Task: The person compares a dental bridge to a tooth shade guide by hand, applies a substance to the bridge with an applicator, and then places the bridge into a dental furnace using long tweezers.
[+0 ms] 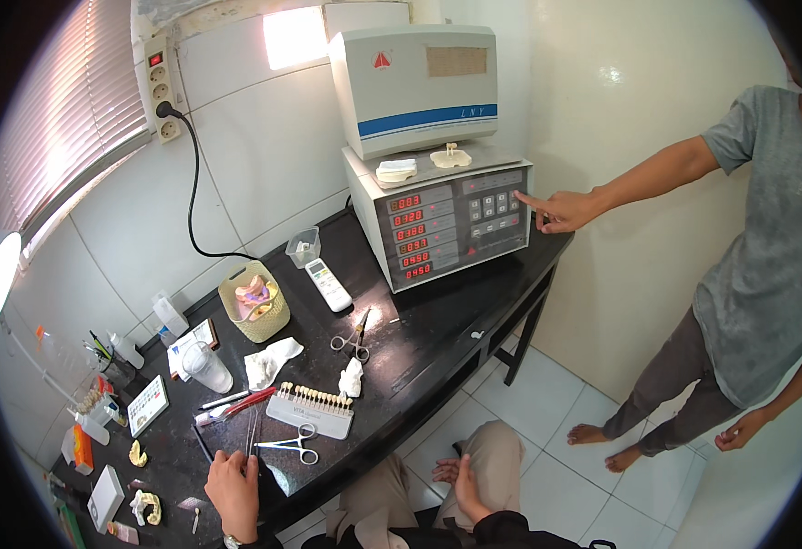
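Note:
My left hand [234, 489] rests at the near edge of the black table, its fingers curled; whether something lies in them is hidden. Just beyond its fingertips lie metal tweezers [254, 428] and a thin black stick-like tool [202, 446]. Beside them are scissor-handled forceps [302, 445] and a tooth shade guide [314, 409]. My right hand [462, 480] lies on my thigh, palm partly up, fingers apart, holding nothing. At the table's far right, another person's hand [561, 210] reaches a finger to the button panel of a dental furnace [456, 224] with lit red digits.
A yellow basket [268, 320] holds dental models. Around it are a white remote [329, 285], a clear plastic cup [207, 368], crumpled tissue [273, 362] and a second forceps [353, 339]. Dental casts [147, 507] lie at left. The person [758, 247] stands barefoot at right.

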`<control>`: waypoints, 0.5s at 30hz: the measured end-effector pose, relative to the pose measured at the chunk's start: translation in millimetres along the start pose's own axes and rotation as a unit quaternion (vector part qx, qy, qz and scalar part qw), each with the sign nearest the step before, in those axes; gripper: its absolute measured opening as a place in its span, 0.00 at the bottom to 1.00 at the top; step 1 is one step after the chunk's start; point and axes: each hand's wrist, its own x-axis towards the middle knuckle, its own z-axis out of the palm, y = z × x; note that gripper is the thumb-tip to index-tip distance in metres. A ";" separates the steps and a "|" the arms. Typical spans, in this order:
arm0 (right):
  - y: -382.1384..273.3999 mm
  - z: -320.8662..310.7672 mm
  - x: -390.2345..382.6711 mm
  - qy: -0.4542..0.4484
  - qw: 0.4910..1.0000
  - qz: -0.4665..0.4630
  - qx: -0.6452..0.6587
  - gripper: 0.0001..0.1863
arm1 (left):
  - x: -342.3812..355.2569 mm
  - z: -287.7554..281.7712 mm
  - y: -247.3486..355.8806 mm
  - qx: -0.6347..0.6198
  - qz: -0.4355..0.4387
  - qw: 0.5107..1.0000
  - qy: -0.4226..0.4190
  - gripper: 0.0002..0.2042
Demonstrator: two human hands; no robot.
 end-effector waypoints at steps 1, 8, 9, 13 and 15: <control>-0.1 0.7 -0.2 0.000 1.000 0.000 -0.001 0.42 | 0.8 -0.2 -1.4 -0.002 -0.002 1.000 -0.006 0.13; -2.2 6.8 0.2 0.006 1.000 -0.005 -0.014 0.43 | 6.2 -1.5 -7.4 0.010 -0.013 1.000 -0.027 0.14; -2.5 7.1 0.2 0.007 1.000 -0.004 -0.015 0.43 | 6.4 -0.9 -8.1 0.010 -0.016 0.999 -0.029 0.15; -2.2 6.2 0.2 0.007 1.000 -0.001 -0.016 0.43 | 6.4 -0.2 -8.0 0.000 -0.025 0.999 -0.019 0.15; -2.3 6.1 0.3 0.006 1.000 0.001 -0.014 0.43 | 6.1 1.4 -10.9 -0.004 -0.027 1.000 -0.011 0.15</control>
